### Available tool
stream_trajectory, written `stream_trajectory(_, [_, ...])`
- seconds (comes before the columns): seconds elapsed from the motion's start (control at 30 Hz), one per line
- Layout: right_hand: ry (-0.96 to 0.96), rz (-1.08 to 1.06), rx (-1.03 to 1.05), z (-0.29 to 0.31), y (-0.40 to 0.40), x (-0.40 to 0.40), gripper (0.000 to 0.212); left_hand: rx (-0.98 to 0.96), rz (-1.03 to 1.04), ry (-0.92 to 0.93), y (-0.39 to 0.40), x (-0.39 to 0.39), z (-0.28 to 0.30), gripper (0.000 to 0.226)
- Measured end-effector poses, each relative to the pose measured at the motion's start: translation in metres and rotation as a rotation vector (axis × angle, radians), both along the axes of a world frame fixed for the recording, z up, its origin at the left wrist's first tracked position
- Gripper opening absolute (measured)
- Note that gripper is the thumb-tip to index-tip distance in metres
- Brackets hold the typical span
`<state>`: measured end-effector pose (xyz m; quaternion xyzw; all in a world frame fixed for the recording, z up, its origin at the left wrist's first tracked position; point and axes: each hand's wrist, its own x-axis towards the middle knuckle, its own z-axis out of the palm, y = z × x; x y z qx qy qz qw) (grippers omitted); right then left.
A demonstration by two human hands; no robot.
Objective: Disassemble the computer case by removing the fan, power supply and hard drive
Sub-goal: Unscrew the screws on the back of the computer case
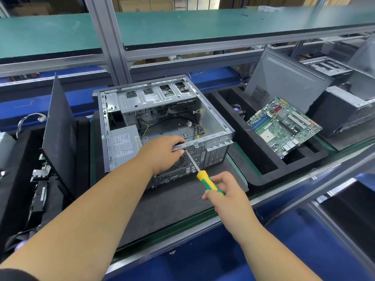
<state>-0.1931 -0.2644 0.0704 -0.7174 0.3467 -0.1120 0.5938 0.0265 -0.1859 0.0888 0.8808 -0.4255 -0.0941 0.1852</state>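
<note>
Head view: open computer case (162, 122) sits centre frame on a dark foam mat (172, 203), side panel off, interior facing up. Power supply (123, 142) w/ white label is inside at the case's lower-left corner, left of the loose black and yellow cables (172, 120) on the case floor. Drive cage (150, 96) runs along the top edge of the case; can't tell if a hard drive is in it. Left hand (162, 153) grips the case's near rear rim, fingers curled over the metal edge, thumb on the outside by the round fan grille (178, 164). Right hand (225, 193), lower centre-right, fingers wrapped round the yellow/green handle of a screwdriver (203, 175); shaft angles up-left, tip at the rear panel just beside the left thumb. Can't tell if the tip sits in a screw. Right of the case, a black foam tray (263, 169) holds a green motherboard (284, 126) lying tilted, w/ a grey side panel (284, 78) leaning upright behind it. Left of frame, a black panel (58, 128) stands upright in another foam tray, small parts and a cable bundle (30, 120) near it. Green shelf (182, 27) on an aluminium frame spans the top of frame.
</note>
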Motion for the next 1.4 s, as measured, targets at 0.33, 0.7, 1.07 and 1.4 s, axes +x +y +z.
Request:
stream_trajectory(0.33, [0.046, 0.012, -0.156, -0.006, 0.009, -0.004, 0.029, -0.017, 0.0, -0.007, 0.0, 0.0, -0.001, 0.033])
stream_trajectory(0.7, [0.183, -0.132, 0.461, 0.021, -0.001, 0.014, 0.024, -0.016, -0.01, -0.017, 0.001, -0.002, 0.001, 0.031])
stream_trajectory(1.07, [-0.013, -0.122, 0.527, 0.007, -0.003, 0.011, 0.014, 0.003, -0.004, -0.021, 0.001, 0.0, 0.0, 0.037])
stream_trajectory(1.4, [0.176, -0.066, -0.199, 0.011, 0.008, 0.019, 0.016, 0.009, -0.015, -0.038, -0.001, 0.0, -0.001, 0.036])
